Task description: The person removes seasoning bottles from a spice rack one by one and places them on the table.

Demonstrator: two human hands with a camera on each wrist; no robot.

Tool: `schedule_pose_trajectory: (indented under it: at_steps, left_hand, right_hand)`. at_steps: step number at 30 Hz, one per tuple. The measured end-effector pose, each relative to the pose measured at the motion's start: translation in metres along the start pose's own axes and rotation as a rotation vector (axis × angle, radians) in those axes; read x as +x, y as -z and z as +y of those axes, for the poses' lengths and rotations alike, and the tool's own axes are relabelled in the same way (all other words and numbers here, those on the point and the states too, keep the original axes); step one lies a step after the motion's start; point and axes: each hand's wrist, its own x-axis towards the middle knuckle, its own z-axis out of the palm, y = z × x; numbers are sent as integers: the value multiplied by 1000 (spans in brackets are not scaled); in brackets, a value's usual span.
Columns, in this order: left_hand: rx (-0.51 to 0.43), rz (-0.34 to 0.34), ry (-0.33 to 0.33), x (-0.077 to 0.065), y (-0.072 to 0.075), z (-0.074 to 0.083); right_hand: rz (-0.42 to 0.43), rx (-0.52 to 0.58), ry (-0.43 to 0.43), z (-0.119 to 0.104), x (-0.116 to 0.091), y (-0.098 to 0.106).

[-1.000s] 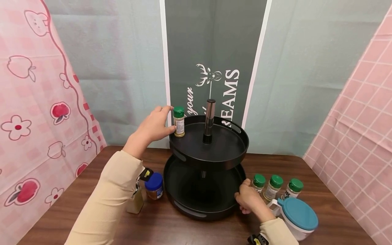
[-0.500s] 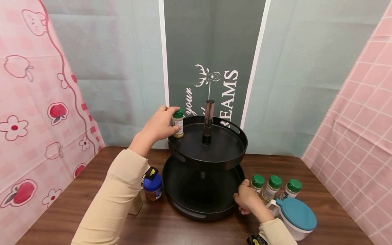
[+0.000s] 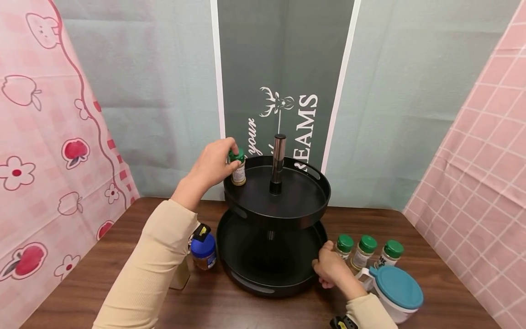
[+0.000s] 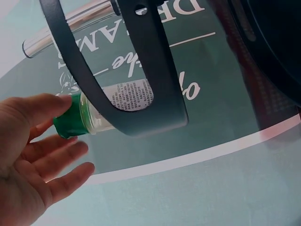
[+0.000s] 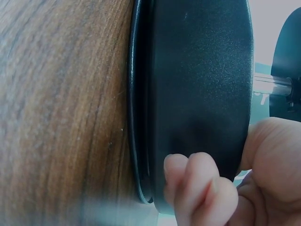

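My left hand (image 3: 210,161) pinches the green cap of a small spice jar (image 3: 239,176). The jar stands upright at the left edge of the upper black round tray (image 3: 293,203) of a two-tier stand. In the left wrist view, thumb and forefinger meet the green cap (image 4: 70,121), and the jar's label shows through the tray's handle slot. Down at the lower tray (image 3: 312,281), my right hand (image 3: 332,266) grips the right side of the rim. The right wrist view has curled fingers (image 5: 200,181) against the tray's outer wall (image 5: 202,84), with the thumb at its edge.
Several containers stand right of the stand: green-capped spice jars (image 3: 366,246) and a white-handled container with a blue lid (image 3: 398,287). On the left are a blue-lidded jar (image 3: 203,249) and a pale container (image 3: 180,276), partly behind the sleeve. A metal post (image 3: 279,157) rises through the stand.
My left thumb and fingers have closed in from beside the jar onto its green cap. The jar stays at about the same spot on the upper tray. My right hand keeps its hold.
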Motion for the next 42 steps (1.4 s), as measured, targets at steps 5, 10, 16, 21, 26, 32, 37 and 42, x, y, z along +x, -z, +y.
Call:
schedule_pose_trajectory:
  at_steps: [5, 10, 16, 21, 26, 32, 37, 42]
  left_hand:
    - [20, 12, -5, 0, 0, 1]
    - [21, -20, 6, -1, 1, 3]
    - [13, -24, -4, -4, 0, 2]
    - [12, -21, -2, -4, 0, 2]
    - [10, -13, -16, -4, 1, 2]
    - [15, 4, -54, -4, 4, 4]
    - [21, 50, -113, -4, 10, 10]
    - [14, 110, -149, -4, 18, 21]
  right_hand:
    - [-6, -6, 21, 0, -1, 0]
    - [15, 7, 31, 0, -2, 0]
    - [13, 16, 8, 0, -1, 0]
    - [2, 20, -9, 1, 0, 0]
    - [9, 21, 9, 1, -1, -1]
    - [12, 13, 19, 1, -1, -2]
    - [13, 14, 13, 1, -1, -1]
    - [10, 9, 12, 0, -1, -1]
